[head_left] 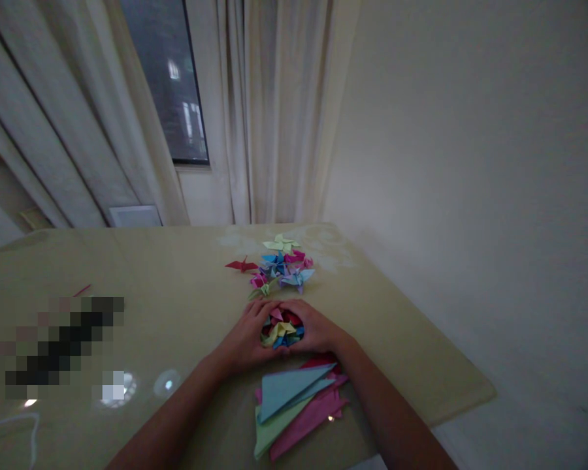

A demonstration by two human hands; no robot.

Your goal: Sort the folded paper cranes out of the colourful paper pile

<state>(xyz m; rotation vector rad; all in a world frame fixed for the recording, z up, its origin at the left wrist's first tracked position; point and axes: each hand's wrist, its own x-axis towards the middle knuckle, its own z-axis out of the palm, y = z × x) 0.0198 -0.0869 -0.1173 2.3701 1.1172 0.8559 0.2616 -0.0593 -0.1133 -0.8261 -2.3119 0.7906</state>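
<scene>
My left hand and my right hand curve toward each other, fingertips and thumbs meeting in a ring. Inside that ring sits a small heap of folded paper cranes in yellow, red, pink and blue; its underside is hidden. Just beyond my fingers lies a loose group of paper cranes in blue, pink and pale green, with a red crane at its left. Nearer to me, below my wrists, a stack of folded paper triangles in light blue, green and pink rests on the table.
The table has a glossy yellowish top, and its right edge runs beside the wall. A blurred-out dark object lies at the left, with a white cable in front. Curtains hang behind the table.
</scene>
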